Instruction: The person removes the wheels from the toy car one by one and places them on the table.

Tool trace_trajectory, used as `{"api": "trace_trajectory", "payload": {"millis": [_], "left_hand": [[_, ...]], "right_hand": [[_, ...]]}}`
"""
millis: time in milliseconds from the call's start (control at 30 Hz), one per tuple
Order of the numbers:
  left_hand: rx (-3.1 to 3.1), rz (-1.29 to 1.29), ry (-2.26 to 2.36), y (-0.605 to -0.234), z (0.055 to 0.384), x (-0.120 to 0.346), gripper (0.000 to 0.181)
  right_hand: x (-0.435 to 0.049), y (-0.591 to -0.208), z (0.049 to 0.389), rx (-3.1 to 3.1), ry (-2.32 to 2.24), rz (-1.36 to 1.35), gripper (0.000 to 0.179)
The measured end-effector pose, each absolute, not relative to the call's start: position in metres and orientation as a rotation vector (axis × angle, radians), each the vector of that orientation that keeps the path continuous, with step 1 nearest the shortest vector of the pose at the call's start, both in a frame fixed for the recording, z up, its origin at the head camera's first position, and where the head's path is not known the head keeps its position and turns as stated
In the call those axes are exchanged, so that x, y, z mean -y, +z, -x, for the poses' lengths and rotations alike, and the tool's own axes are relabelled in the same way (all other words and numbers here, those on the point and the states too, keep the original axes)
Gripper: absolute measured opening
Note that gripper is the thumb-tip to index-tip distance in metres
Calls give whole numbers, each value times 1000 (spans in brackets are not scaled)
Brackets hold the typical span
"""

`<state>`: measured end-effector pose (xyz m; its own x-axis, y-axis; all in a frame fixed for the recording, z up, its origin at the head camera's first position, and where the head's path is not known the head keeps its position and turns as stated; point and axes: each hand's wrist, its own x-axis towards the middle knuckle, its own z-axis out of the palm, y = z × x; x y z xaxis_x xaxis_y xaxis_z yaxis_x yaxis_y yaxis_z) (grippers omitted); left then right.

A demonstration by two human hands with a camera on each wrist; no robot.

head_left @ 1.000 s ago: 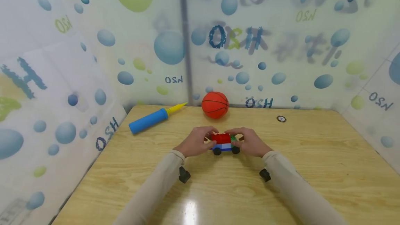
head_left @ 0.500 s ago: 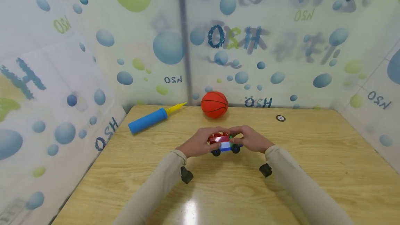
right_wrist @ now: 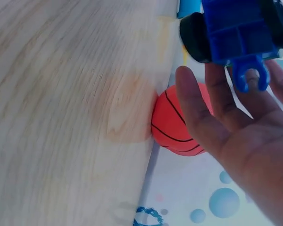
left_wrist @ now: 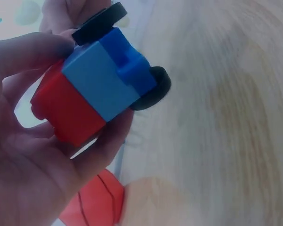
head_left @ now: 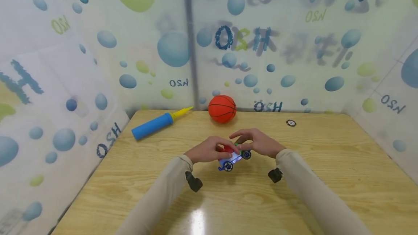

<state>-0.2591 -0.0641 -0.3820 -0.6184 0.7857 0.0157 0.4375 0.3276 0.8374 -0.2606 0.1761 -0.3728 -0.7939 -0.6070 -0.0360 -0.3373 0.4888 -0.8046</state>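
A toy car of building blocks [head_left: 233,158] is tilted between both hands, its left end lower, above the table. My left hand [head_left: 209,150] grips it, thumb on the near side and fingers over the red block [left_wrist: 68,108], which sits on a light blue block [left_wrist: 101,80]. My right hand [head_left: 262,144] is at the other end, thumb on the green block [head_left: 236,144] and fingers reaching over its far side. In the right wrist view the blue wheeled base [right_wrist: 235,40] shows its hollow underside and a hook [right_wrist: 242,77].
Behind the hands, an orange-red basketball [head_left: 222,109] sits at the back of the wooden table [head_left: 294,198]. A blue hand pump [head_left: 152,126] with a yellow nozzle lies back left. A black-and-white round chip [head_left: 291,123] lies back right. Patterned walls stand behind and at the sides.
From level, the toy car has tipped, its left end coming down and toward me. Left fingers have shifted across its top. An upper right finger now reaches out above the car.
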Motion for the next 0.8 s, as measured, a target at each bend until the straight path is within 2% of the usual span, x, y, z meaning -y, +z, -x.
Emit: {"api": "trace_trajectory", "payload": {"millis": [467,800], "left_hand": [[-2405,-832,1432,-383,260,67,18],[-2393,-774,1554,-385,263,67,18]], "right_hand": [[-180,-371,243,-2866,-1421,697,23],[-173,-375,242,-2755,-1558,721,25]]}}
